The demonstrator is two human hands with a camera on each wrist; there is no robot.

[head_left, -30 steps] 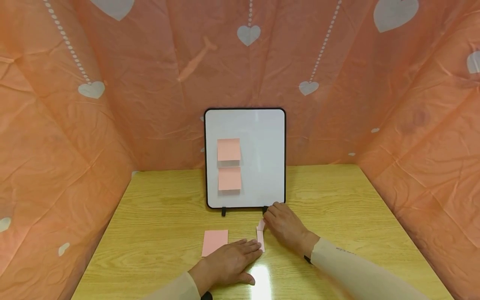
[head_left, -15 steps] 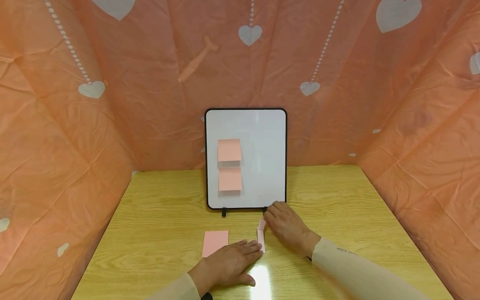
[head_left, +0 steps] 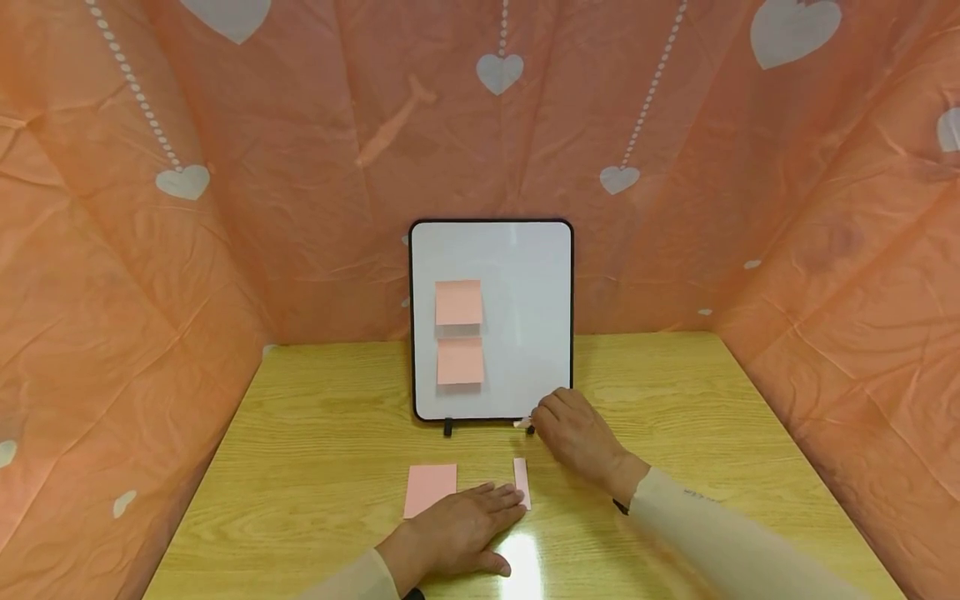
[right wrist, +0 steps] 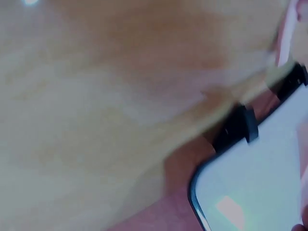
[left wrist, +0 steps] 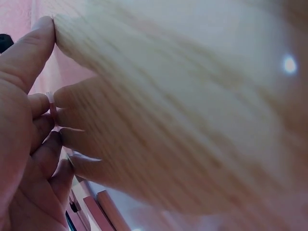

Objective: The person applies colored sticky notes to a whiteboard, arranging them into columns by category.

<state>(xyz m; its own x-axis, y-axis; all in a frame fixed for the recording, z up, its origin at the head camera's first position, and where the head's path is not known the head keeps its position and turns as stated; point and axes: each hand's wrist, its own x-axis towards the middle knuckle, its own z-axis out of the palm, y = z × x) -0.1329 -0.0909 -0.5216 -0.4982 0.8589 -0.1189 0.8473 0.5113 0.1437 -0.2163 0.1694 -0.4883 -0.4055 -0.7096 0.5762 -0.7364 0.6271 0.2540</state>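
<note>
My left hand point(head_left: 461, 525) lies flat on the table, fingers stretched out, the fingertips pressing the near end of a narrow pale pink sticky-note pad point(head_left: 521, 473). In the left wrist view that hand point(left wrist: 26, 120) is seen from the side against the glossy tabletop. My right hand point(head_left: 577, 437) pinches a narrow pale pink sticky note point(head_left: 522, 423) before the lower right of the whiteboard point(head_left: 525, 317). Its thumb is hidden in the head view. Just beyond the left hand lies a square pink sticky-note pad point(head_left: 431, 487), partly covered by it.
Two square pink sticky notes, an upper one point(head_left: 458, 302) and a lower one point(head_left: 460, 362), hang on the whiteboard's left half. Small black feet point(head_left: 447, 427) hold the board upright on the wooden table point(head_left: 315, 433). An orange cloth point(head_left: 315, 250) with white hearts surrounds the table.
The narrow sticky note, earlier bent up from its pad, has come off in my right hand. That hand has risen slightly toward the board. The left hand has stayed in place.
</note>
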